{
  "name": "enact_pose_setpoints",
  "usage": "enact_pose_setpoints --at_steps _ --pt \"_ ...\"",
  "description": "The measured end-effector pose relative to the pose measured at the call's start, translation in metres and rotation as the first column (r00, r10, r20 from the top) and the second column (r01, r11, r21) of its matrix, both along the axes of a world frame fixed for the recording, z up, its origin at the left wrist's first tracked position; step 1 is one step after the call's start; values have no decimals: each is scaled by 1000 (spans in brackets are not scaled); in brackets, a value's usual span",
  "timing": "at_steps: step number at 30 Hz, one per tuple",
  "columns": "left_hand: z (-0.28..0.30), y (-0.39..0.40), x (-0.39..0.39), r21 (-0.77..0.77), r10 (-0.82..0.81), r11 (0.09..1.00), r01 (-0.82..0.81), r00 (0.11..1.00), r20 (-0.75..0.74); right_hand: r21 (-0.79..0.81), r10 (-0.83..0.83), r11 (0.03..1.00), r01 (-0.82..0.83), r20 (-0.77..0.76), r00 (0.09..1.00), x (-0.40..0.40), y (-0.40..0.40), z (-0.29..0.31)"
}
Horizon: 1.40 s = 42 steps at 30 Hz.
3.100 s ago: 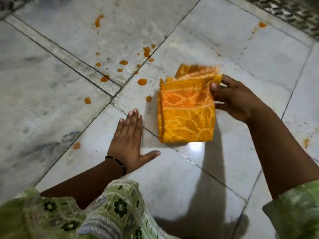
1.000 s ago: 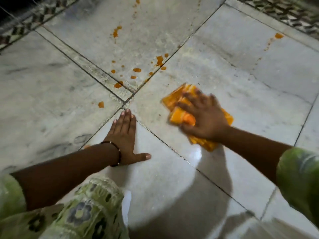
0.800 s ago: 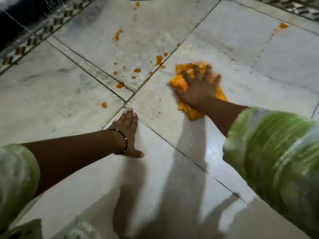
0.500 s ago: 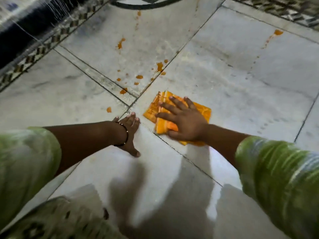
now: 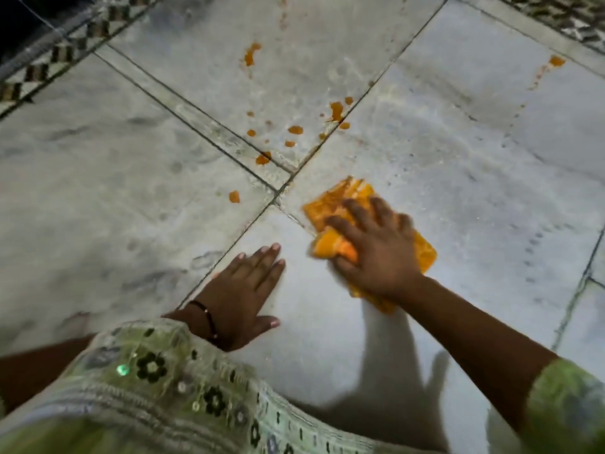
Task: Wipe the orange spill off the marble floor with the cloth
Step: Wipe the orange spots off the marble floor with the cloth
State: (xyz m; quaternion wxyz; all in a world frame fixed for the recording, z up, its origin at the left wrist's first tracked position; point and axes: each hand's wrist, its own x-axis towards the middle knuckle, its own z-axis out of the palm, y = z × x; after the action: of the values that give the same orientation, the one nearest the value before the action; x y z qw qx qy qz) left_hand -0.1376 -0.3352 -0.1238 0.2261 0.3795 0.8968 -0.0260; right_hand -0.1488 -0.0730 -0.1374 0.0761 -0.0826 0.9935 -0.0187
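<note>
A folded orange patterned cloth point(image 5: 340, 199) lies flat on the marble floor point(image 5: 474, 178), and my right hand point(image 5: 376, 247) presses down on it with spread fingers and grips its near edge. My left hand point(image 5: 244, 296) rests flat on the floor to the left of the cloth, fingers together, holding nothing. Orange spill drops point(image 5: 336, 110) are scattered beyond the cloth, around the tile joint. One drop point(image 5: 234, 196) sits left of the joint, a larger splash point(image 5: 251, 55) lies farther back, and another spot point(image 5: 556, 61) is at the far right.
A dark patterned border strip point(image 5: 49, 57) runs along the far left, and another point(image 5: 563, 14) crosses the far right corner. My green embroidered garment point(image 5: 157, 388) fills the bottom of the view. Dark tile joints point(image 5: 209, 139) cross the floor.
My right hand picked the cloth up off the floor, pressed it flat and swept it away and back toward me. Drops close to the cloth are gone. My left hand stayed planted.
</note>
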Motion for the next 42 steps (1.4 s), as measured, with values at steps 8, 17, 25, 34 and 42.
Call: enact_pose_setpoints --at_steps 8,17,25,34,42 --pt "-32 19 10 189 29 982 -18 998 -58 -78 -434 896 437 58 899 -85 -26 -5" --pt "-41 22 10 239 21 971 13 990 -139 -50 -412 909 414 39 910 -38 30 -2" --pt "-42 22 9 260 17 965 27 986 -166 -40 -99 994 99 -3 995 -41 -18 -8" --pt "-31 -78 18 161 538 843 -514 816 -212 -66 -372 925 374 41 927 -58 -32 -5" --pt "-32 -91 25 173 616 786 -594 774 -142 -72 302 951 -301 -4 953 19 -86 -4"
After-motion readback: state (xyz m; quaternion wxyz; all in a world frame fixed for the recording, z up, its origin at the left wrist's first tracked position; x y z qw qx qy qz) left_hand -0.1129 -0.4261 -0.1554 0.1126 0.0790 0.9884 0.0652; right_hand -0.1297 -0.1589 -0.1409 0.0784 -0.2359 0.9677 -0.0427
